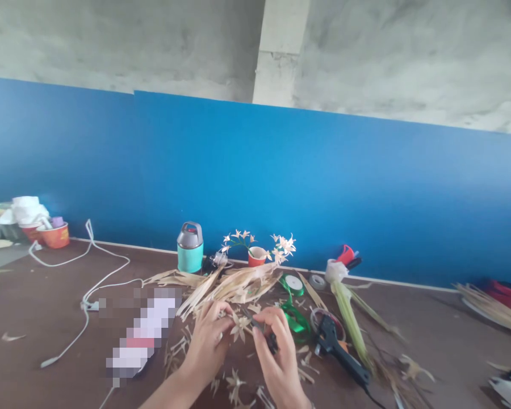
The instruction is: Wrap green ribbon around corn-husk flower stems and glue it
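A pale dried-husk flower (pixel 240 326) with pointed petals is pinched in the fingertips of my left hand (pixel 210 338). On its right, my right hand (pixel 279 352) is closed around what look like scissors (pixel 272 341), with dark handles and their grey tip close to the petals. My fingers partly cover the tool. Below the hands, another husk flower (pixel 235 386) lies on the brown table (pixel 21 318) among pale scraps. Behind them spreads a pile of dried corn husks (pixel 242 284).
Finished-looking flower sprays (pixel 284 247) stand in a red cup (pixel 256 258) by the blue partition (pixel 281 170). A black glue gun (pixel 343 352), green ribbon (pixel 296 321) and a husk stalk (pixel 351 324) lie right. A teal jar (pixel 190 255) and white cable (pixel 87 295) are left.
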